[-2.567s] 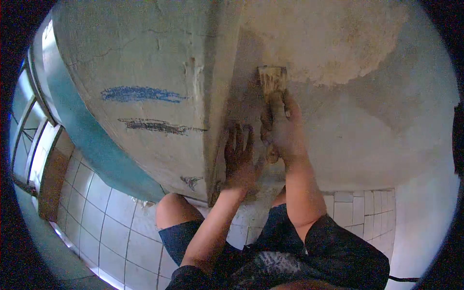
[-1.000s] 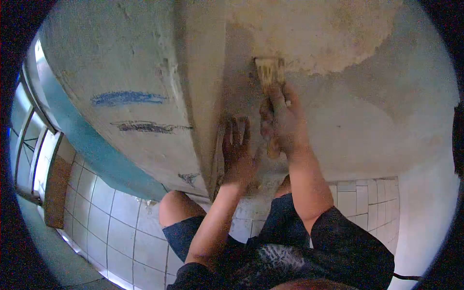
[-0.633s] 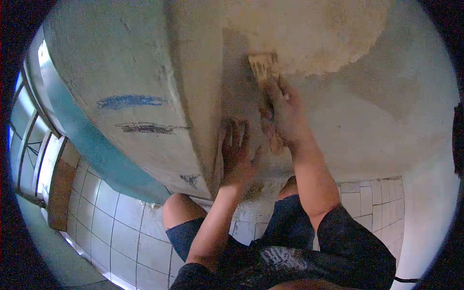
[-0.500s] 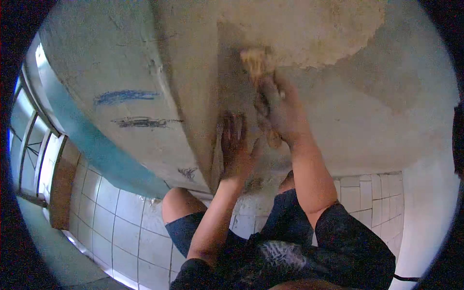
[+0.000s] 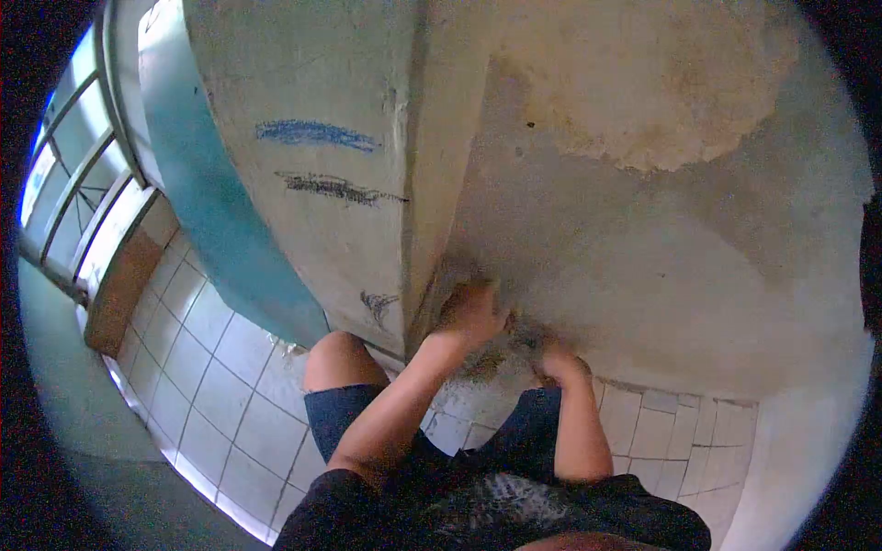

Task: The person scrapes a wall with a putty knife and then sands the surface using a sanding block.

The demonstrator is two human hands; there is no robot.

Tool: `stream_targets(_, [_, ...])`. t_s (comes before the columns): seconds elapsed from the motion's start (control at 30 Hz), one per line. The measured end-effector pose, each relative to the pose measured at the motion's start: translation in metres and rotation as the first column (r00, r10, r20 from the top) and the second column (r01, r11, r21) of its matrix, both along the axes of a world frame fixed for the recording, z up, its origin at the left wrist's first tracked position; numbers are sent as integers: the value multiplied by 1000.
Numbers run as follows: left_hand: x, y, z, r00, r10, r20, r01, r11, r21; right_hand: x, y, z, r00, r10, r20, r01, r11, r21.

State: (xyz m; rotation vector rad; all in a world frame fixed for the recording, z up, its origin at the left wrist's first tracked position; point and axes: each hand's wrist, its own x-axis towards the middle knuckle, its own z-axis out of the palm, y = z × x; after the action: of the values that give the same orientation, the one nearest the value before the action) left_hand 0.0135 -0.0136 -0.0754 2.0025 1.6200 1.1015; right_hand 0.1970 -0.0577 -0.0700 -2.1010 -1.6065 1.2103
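Your left hand (image 5: pixel 470 310) rests low against the plaster wall (image 5: pixel 643 266), just beside the corner edge (image 5: pixel 432 230), its fingers too blurred to tell their spread. Your right hand (image 5: pixel 559 361) sits a little lower and to the right, near the wall's bottom above the tiled floor (image 5: pixel 220 386); what it grips is blurred, so I cannot tell.

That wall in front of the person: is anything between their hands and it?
Nothing visible is. The left hand rests right on the wall near its corner, and the right hand is low against the wall's bottom edge, too blurred to show what it holds.
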Motion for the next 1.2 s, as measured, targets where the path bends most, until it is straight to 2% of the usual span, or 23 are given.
stream_targets(0.07, [5,10,-23,905,-403,-134,379,909,-172,1,-1,1,967,189,172,-142,956,-255])
stream_targets(0.2, [-8,-2,6,959,-282,33,277,900,-336,25,-15,-23,969,215,124,-213,977,-30])
stream_targets(0.23, [-12,-4,16,959,-276,67,283,913,-294,38,-18,-32,977,116,-179,-96,988,118])
stream_targets(0.27, [-14,-6,20,957,-273,103,290,924,-250,49,-18,-40,879,51,-475,61,974,217])
stream_targets(0.3, [-17,-3,16,958,-266,105,284,928,-242,43,-22,-15,880,62,-471,52,973,225])
stream_targets(0.37, [-19,3,1,933,-284,220,302,952,-56,27,-41,56,629,-123,-768,295,951,90])
stream_targets(0.4, [-17,5,7,933,-282,224,300,953,-49,35,-38,49,634,-117,-765,291,952,97])
stream_targets(0.47, [-15,4,29,628,-4,778,408,853,-325,54,-33,30,338,110,-935,529,799,286])
stream_targets(0.5, [-10,1,32,619,-7,785,412,854,-317,54,-31,34,349,113,-930,526,798,294])
stream_targets(0.57, [3,-8,34,761,-185,622,340,930,-141,42,-24,40,398,227,-889,709,539,455])
stream_targets(0.6, [16,-14,35,756,-189,627,343,930,-133,32,-21,47,405,231,-885,706,536,463])
stream_targets(0.67, [47,-24,37,670,-104,735,322,933,-162,5,-11,70,138,310,-941,839,468,278])
stream_targets(0.7, [49,-27,48,661,-107,742,323,934,-153,-5,-9,85,148,315,-937,835,467,289])
stream_targets(0.77, [49,-32,76,439,54,897,516,802,-301,-24,-4,116,37,219,-975,897,423,129])
stream_targets(0.8, [51,-25,66,430,54,901,519,802,-295,-30,6,127,128,251,-960,877,422,228])
stream_targets(0.87, [52,-7,38,625,-258,737,233,962,139,-41,28,168,-36,209,-977,862,502,76])
stream_targets(0.93, [42,5,45,678,-191,709,162,981,108,-56,51,218,177,363,-915,860,395,323])
stream_targets(0.97, [37,9,47,730,-120,672,91,993,79,-50,63,233,180,571,-801,674,521,523])
stream_targets(1.0, [33,7,47,721,-120,682,94,993,76,-43,75,248,112,743,-660,437,560,704])
stream_targets(1.07, [24,2,51,938,-23,346,-93,944,315,-56,95,282,116,797,-593,350,526,775])
stream_targets(1.1, [23,3,52,934,-27,357,-93,945,314,-69,103,291,126,797,-591,343,524,780])
stream_targets(1.17, [20,3,55,952,-42,303,-50,956,290,-100,108,300,425,699,-575,489,357,796])
stream_targets(1.2, [20,4,57,950,-46,309,-49,955,291,-105,105,304,431,699,-571,486,354,799])
